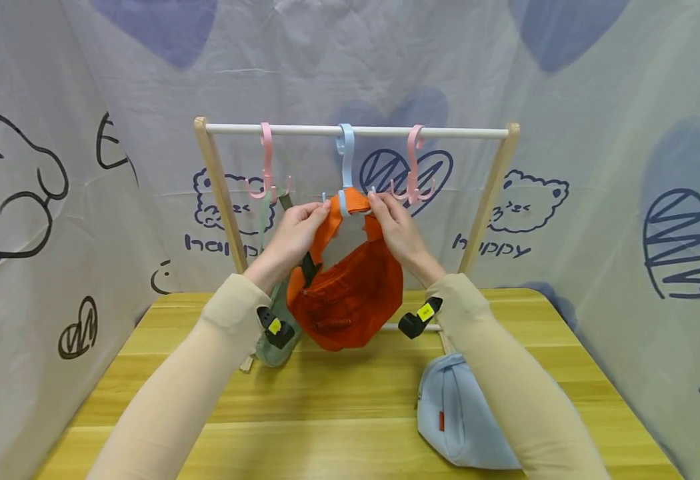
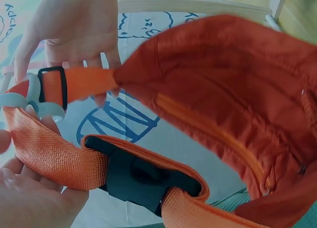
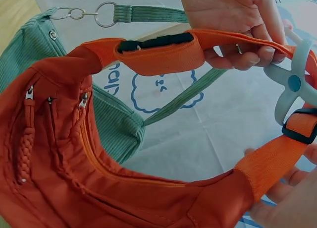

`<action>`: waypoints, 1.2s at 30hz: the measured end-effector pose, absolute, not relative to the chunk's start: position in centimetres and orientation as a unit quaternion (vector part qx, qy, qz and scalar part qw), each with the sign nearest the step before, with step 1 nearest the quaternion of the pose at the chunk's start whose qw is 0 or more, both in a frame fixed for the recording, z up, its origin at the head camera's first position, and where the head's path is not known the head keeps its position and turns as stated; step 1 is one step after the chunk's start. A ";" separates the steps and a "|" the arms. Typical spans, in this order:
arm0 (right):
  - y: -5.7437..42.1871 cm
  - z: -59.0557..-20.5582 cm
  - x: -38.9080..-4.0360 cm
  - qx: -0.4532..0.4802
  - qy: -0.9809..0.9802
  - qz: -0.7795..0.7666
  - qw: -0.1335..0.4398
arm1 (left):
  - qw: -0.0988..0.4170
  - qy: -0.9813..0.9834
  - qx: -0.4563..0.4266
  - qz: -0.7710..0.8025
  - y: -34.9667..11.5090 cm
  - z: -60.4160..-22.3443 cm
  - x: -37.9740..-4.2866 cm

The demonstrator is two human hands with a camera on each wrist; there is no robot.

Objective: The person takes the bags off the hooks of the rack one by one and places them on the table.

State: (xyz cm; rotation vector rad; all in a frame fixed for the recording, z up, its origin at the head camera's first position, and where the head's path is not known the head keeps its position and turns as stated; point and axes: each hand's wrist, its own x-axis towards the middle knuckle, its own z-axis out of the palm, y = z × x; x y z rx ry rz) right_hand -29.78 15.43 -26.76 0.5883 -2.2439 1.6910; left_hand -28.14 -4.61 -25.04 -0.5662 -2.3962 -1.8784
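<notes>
A red-orange waist bag [image 1: 350, 300] hangs by its orange strap [image 1: 357, 200] from a light blue hook [image 1: 347, 160]. The strap lies over the hook's prongs, as the right wrist view shows with the pronged hook end [image 3: 294, 83]. My left hand [image 1: 297, 233] pinches the strap left of the hook, above a black buckle [image 2: 143, 176]. On the other side my right hand [image 1: 401, 233] holds the strap close to a prong, by a black slider [image 3: 299, 126]. The bag's body hangs below, between both wrists.
A white rail [image 1: 464, 133] on wooden posts carries pink hooks [image 1: 268, 160] either side. A green corduroy bag [image 3: 116, 134] hangs at the left, partly behind the waist bag. A light blue bag [image 1: 461, 413] lies on the wooden table [image 1: 326, 427], partly under my right sleeve.
</notes>
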 end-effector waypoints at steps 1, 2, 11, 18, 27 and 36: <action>15.4 -26.7 -29.8 0.203 -0.775 0.584 0.131 | 0.021 -0.772 -0.185 -0.608 -4.7 -25.0 -28.2; 15.5 -26.7 -29.8 0.203 -0.774 0.586 0.127 | 0.018 -0.771 -0.188 -0.609 -4.7 -25.0 -28.2; 15.3 -26.7 -29.9 0.217 -0.737 0.634 0.087 | -0.025 -0.775 -0.221 -0.592 -5.7 -24.8 -28.1; 14.7 -27.0 -29.9 0.224 -0.707 0.660 0.114 | 0.002 -0.820 -0.246 -0.517 -6.1 -24.8 -27.8; 14.4 -27.4 -29.9 0.237 -0.690 0.667 0.153 | 0.080 -0.848 -0.240 -0.465 -6.4 -24.8 -27.6; 14.4 -28.1 -30.0 0.230 -0.694 0.658 0.181 | 0.119 -0.836 -0.242 -0.478 -6.6 -23.7 -27.7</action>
